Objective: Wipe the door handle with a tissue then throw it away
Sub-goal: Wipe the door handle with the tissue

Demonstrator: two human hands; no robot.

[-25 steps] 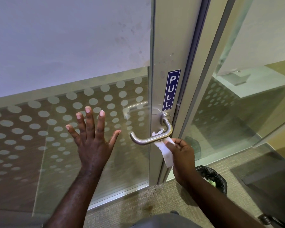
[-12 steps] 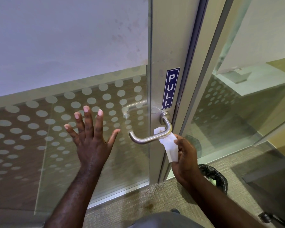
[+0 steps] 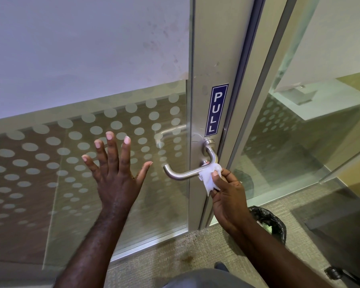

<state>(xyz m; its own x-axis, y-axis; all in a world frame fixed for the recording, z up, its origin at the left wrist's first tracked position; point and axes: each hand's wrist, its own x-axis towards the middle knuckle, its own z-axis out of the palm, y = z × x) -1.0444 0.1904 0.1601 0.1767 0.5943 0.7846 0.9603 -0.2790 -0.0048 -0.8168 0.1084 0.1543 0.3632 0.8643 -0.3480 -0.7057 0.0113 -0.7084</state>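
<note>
The right hand (image 3: 227, 196) pinches a crumpled white tissue (image 3: 209, 177) between thumb and fingertips and presses it against the bend of the brushed-steel lever door handle (image 3: 187, 173), just where the horizontal bar turns up toward its mount on the aluminium door frame (image 3: 202, 59). The wad sits wrapped around that curve, likely so the paper rubs the rounded metal on more than one side. The left hand (image 3: 116, 175) is spread wide with nothing in it, fingers splayed over the dotted glass door panel (image 3: 50, 163) to the left, seemingly bracing the door so it does not swing. A black-lined waste bin (image 3: 268, 221) stands on the carpet near right, handy for discarding the tissue.
</note>
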